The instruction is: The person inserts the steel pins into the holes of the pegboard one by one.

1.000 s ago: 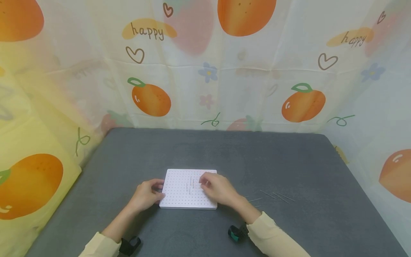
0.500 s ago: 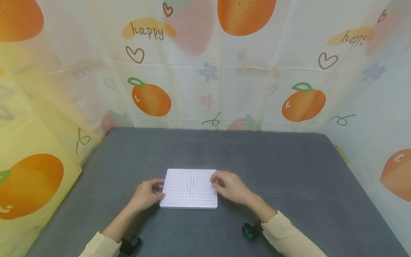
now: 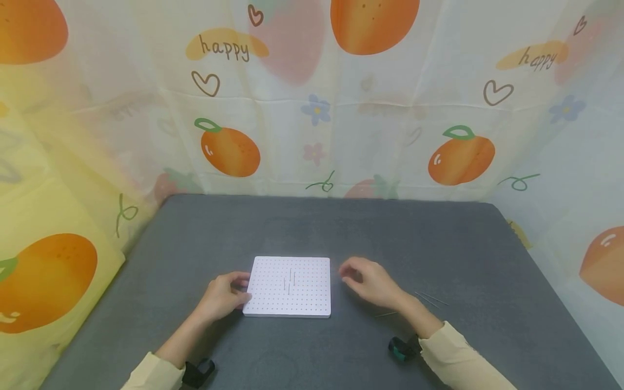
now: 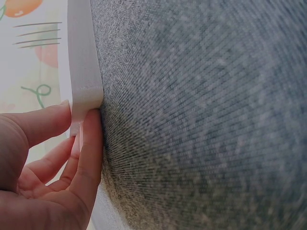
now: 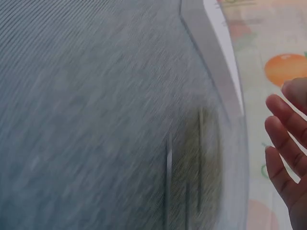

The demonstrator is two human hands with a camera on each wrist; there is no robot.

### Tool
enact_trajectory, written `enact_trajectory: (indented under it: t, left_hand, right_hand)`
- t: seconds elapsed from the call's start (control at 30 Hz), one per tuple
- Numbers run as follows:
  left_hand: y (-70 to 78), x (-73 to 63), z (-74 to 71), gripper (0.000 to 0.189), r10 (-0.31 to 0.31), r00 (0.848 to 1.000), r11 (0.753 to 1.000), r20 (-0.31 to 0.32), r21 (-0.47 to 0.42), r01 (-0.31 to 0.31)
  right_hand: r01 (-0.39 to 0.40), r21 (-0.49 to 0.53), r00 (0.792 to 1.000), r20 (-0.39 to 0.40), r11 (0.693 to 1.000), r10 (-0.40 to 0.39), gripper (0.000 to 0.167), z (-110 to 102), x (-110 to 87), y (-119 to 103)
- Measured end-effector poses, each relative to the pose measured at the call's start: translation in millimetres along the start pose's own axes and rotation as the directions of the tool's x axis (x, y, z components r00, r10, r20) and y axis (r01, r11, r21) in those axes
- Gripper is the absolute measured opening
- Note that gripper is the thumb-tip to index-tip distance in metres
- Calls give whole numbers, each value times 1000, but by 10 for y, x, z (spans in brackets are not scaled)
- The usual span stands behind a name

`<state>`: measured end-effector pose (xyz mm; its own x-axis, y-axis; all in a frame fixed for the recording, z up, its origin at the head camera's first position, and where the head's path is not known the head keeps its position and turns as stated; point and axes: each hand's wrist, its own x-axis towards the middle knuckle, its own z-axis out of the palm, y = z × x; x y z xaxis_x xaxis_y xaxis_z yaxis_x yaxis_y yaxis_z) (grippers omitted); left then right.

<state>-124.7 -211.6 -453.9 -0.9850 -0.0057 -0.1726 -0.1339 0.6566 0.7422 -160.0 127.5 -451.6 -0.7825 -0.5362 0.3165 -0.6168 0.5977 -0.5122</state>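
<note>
A white pegboard (image 3: pixel 312 304) with rows of small holes lies on the dark table. Several thin metal pins (image 3: pixel 288 289) stand upright near its middle; the left wrist view shows these pins (image 4: pixel 38 33) side-on. At the board's left edge, my left hand (image 3: pixel 220 297) holds it between thumb and fingers, one finger down by the tabletop in the left wrist view. My right hand (image 3: pixel 372 283) is over the table just right of the board, holding nothing; its fingers (image 5: pixel 288 139) look loosely bent and apart in the right wrist view.
Loose pins (image 3: pixel 431 299) lie on the grey table (image 3: pixel 341 227) to the right, partly behind the right forearm. A black wrist strap (image 3: pixel 199 374) is on the left wrist, another device (image 3: pixel 402 349) on the right. A fruit-print curtain (image 3: pixel 370 135) hangs behind.
My right hand has moved right, off the board and toward the loose pins. My left hand has kept its hold on the board's edge, and the standing pins look the same.
</note>
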Motion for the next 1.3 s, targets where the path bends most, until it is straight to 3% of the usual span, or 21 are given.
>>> enact_trajectory:
  t: [0.6, 0.9, 1.3]
  left_hand:
    - [-6, 5, -6, 44, 25, 1000, 999, 5, -23, -24]
    - [-6, 7, -9, 45, 8, 1000, 1000, 7, -17, -8]
    - [1, -15, -2, 44, 7, 1000, 1000, 5, -26, -7]
  right_hand:
    - [-30, 43, 996, 85, 999, 26, 14, -62, -363, 284]
    - [-40, 36, 993, 111, 999, 35, 17, -88, -425, 339]
    - [-36, -48, 989, 139, 998, 42, 15, -83, -433, 323]
